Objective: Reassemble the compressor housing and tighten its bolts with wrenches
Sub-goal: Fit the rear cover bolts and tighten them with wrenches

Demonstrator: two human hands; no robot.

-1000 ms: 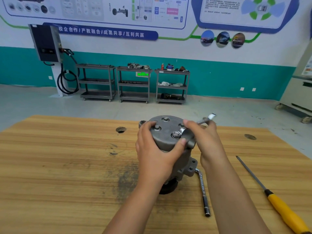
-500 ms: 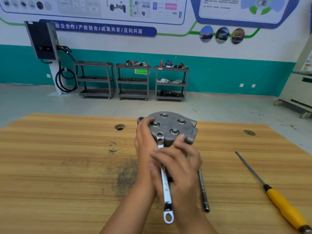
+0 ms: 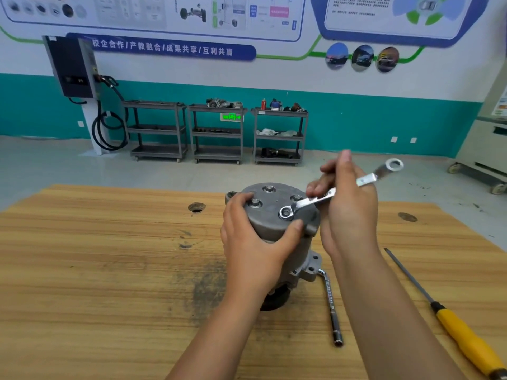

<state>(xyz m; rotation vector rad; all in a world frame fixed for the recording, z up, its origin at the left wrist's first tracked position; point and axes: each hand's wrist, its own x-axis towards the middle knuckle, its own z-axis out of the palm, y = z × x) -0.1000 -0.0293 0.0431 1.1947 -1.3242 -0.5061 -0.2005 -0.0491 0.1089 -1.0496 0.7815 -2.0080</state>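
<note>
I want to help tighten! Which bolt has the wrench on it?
The front bolt: the ring of the wrench circles it; the others are bare.

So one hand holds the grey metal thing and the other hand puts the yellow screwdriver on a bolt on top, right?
Not quite. The left hand does hold the grey compressor housing, but the right hand has a silver ring wrench on the bolt. The yellow screwdriver lies untouched on the table. The head view shows it.

We note matt grey cast-metal compressor housing [image 3: 277, 223], bright polished steel wrench [image 3: 315, 201], scuffed, stained wood-grain table [image 3: 96, 283].
</note>
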